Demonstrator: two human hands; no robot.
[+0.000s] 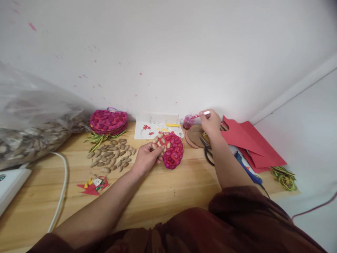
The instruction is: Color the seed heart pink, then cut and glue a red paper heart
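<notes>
My left hand [147, 158] pinches the left edge of a round red disc [173, 162] covered in peanuts. Most of its peanuts are painted magenta; those by my fingers are still bare tan. Over at the wall, my right hand [211, 121] is closed around a paintbrush [205, 113] with a white handle end. The brush slants down to the left, its tip at a small clear cup [187, 122] of dark pink paint. Whether the bristles touch the paint is hard to see. Loose peanuts [112, 154] lie spread left of my left hand.
A bag of peanuts [34, 140] and a white cable [64, 175] are at left. Finished-looking magenta discs [108, 122] lean by the wall. White paper [143, 133] with red stars lies behind the disc. Scissors [208, 154], a blue tool [247, 170] and red paper [263, 147] are at right.
</notes>
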